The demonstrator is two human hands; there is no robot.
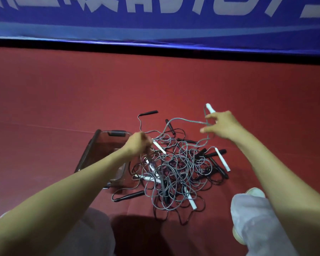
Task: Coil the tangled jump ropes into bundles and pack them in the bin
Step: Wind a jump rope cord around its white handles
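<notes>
Ropes (174,163): one tangled heap on the red floor (63,98), in front of the person's knees. Thin grey and black cords loop over one another in loose rings, uncoiled. Slim stick handles, some white and some black, poke out of the heap; a black handle (150,113) lies at the far edge.

Bin (100,143): clear plastic with dark handle grips, standing on the floor just left of the heap and touching its edge.

Left hand (137,145): fingers curled tight around a bunch of grey cord (156,164), lifted above the heap's left side beside the bin; a second white handle (159,146) sticks out right beside the knuckles.

Right hand (222,126): raised above the heap's far right side, well apart from the left. Some fingers grip a white handle (210,108) that points away; thumb and the others are spread, with a grey cord crossing them.
</notes>
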